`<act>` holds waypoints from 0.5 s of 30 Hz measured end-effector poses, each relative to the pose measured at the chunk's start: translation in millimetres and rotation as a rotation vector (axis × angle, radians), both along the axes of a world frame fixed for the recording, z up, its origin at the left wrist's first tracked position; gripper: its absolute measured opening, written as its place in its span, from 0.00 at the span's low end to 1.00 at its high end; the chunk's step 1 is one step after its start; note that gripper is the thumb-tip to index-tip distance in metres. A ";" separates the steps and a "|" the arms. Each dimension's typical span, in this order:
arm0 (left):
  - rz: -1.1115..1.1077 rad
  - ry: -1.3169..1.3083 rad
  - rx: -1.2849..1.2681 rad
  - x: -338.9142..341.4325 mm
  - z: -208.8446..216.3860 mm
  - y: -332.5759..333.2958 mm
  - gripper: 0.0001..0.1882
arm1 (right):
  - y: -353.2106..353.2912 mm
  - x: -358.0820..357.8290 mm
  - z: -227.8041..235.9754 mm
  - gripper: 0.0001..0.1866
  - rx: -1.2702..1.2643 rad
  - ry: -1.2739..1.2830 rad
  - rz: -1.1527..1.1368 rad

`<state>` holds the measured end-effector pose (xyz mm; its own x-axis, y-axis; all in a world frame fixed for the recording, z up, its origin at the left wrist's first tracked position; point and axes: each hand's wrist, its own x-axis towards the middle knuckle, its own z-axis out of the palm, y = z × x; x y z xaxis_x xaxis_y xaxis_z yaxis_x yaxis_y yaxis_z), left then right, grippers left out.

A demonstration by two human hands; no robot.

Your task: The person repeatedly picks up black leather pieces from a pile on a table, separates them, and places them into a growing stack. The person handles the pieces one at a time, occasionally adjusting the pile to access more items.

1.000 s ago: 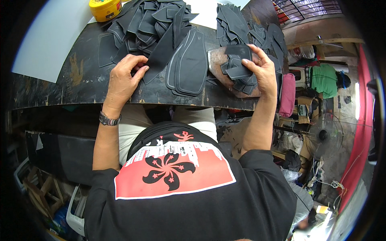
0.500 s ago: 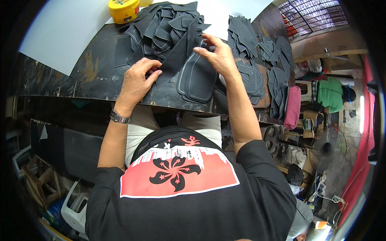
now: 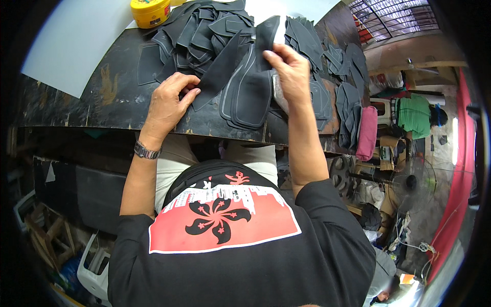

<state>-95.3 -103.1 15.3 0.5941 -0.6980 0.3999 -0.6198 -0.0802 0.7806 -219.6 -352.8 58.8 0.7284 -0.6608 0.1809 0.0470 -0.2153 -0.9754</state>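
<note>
The scuffed black counter point(image 3: 56, 110) bears a white sheet point(image 3: 76, 53), a yellow tub point(image 3: 150, 15) and heaped pieces point(image 3: 202, 38); above it the left hand point(image 3: 171, 100) pinches a long dark strip point(image 3: 219, 71), the right hand point(image 3: 291, 71) a dark panel point(image 3: 266, 38) over a rounded stack point(image 3: 250, 105); rightward, a barred window point(image 3: 394, 20) and a fan point(image 3: 411, 182).

A scuffed black worktop point(image 3: 56, 113) crosses the upper view. At upper right, a barred window point(image 3: 396, 20) lets pale light through above a brownish wall point(image 3: 401, 47); farther down, a caged fan point(image 3: 412, 182) stands near a long red strip point(image 3: 456, 169). A white plastic chair point(image 3: 89, 276) shows at lower left.
</note>
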 end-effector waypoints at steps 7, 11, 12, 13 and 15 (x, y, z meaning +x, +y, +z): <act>0.014 -0.016 0.029 -2.5 1.6 -0.4 0.11 | -68.4 -90.5 23.2 0.16 -0.027 -0.147 -0.162; 0.013 0.004 0.047 -2.5 1.8 -0.9 0.11 | -165.0 -111.5 10.7 0.14 0.034 0.052 -0.415; 0.007 -0.006 0.049 -2.0 1.6 -0.6 0.11 | -191.1 -115.2 5.8 0.14 0.040 0.106 -0.457; 0.004 -0.011 0.052 -1.5 1.4 -0.3 0.12 | -216.0 -117.2 0.1 0.14 0.056 0.168 -0.510; 0.002 -0.006 0.051 -2.0 0.7 0.9 0.12 | -256.8 -117.0 -13.6 0.13 0.161 0.204 -0.640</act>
